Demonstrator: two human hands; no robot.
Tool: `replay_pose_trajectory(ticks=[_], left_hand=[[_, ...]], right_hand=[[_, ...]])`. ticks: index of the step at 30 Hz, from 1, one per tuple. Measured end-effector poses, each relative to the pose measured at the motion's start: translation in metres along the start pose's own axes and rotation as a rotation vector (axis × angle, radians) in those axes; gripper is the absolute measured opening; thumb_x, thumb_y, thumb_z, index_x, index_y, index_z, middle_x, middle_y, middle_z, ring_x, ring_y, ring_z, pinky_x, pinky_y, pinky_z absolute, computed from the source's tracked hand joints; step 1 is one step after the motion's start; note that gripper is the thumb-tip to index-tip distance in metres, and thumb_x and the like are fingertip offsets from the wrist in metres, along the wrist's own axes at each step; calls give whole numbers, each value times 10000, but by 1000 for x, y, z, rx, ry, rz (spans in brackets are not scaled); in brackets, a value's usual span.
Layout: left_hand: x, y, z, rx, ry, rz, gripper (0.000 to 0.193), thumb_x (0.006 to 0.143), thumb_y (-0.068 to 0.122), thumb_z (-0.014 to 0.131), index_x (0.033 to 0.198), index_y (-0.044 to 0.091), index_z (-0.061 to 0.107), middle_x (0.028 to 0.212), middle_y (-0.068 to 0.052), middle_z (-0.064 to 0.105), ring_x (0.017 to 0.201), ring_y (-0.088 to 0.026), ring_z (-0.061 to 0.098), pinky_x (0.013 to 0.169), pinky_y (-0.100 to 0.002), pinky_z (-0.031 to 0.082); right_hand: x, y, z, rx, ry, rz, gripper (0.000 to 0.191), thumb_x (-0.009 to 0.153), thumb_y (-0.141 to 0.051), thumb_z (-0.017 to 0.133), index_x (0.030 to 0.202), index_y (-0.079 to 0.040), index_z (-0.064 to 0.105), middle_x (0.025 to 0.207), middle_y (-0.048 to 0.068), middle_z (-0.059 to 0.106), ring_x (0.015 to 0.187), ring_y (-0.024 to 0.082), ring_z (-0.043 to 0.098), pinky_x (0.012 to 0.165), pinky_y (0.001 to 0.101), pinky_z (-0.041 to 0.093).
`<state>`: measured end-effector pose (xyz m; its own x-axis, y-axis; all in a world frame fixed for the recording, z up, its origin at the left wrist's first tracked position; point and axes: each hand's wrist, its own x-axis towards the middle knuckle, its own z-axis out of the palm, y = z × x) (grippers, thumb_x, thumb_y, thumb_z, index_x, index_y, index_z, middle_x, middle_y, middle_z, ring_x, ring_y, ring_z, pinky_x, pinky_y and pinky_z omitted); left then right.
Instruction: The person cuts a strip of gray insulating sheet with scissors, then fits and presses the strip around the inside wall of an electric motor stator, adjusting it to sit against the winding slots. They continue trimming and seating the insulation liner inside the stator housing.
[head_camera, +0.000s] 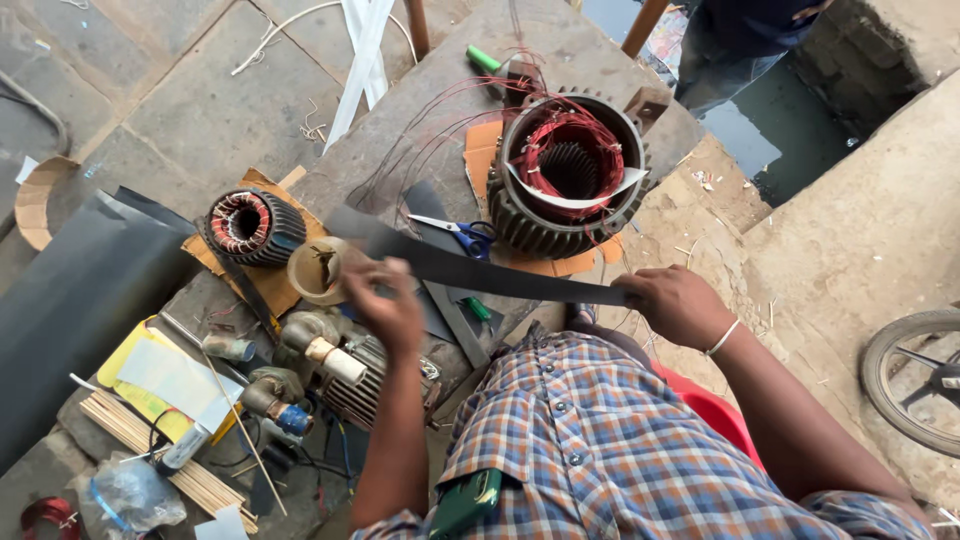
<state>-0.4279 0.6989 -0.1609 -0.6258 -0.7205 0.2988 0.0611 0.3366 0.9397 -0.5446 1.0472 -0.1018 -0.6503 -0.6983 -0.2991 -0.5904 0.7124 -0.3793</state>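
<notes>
A long strip of dark grey sheet (470, 268) stretches between both my hands above the workbench. My left hand (385, 300) grips it near its left part, blurred. My right hand (675, 303) pinches its right end. Beyond the strip stands a large ribbed motor stator (568, 172) with red copper windings and a white paper strip across its mouth. Blue-handled scissors (462, 233) lie just left of it.
A smaller wound stator (252, 227) rests on cardboard at the left, beside a tape roll (315, 270). A pump motor (335, 365) and wooden sticks (160, 450) sit near me. A black sheet roll (75, 290) lies far left; a wheel (915, 375) stands at the right. Another person's legs (735, 45) are at the top.
</notes>
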Motion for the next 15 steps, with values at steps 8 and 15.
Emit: replay_pose_trajectory(ticks=[8,15], left_hand=[[-69,90,100,-319,-101,-184,964,941,214,777,1589,145,66,1644,-173,247,1246,-285,555,872,-341,626],[-95,134,169,402,-656,419,627,805,188,740,1407,107,584,1271,-113,636,1195,-321,596,994,-458,537]], right_hand=[[-8,38,-27,-113,10,-222,222,926,-206,576,1123,-203,679,853,30,697,869,246,690,813,409,488],[4,98,-65,-44,36,-496,135,909,-208,626,1019,-149,677,871,59,705,888,277,699,803,429,517]])
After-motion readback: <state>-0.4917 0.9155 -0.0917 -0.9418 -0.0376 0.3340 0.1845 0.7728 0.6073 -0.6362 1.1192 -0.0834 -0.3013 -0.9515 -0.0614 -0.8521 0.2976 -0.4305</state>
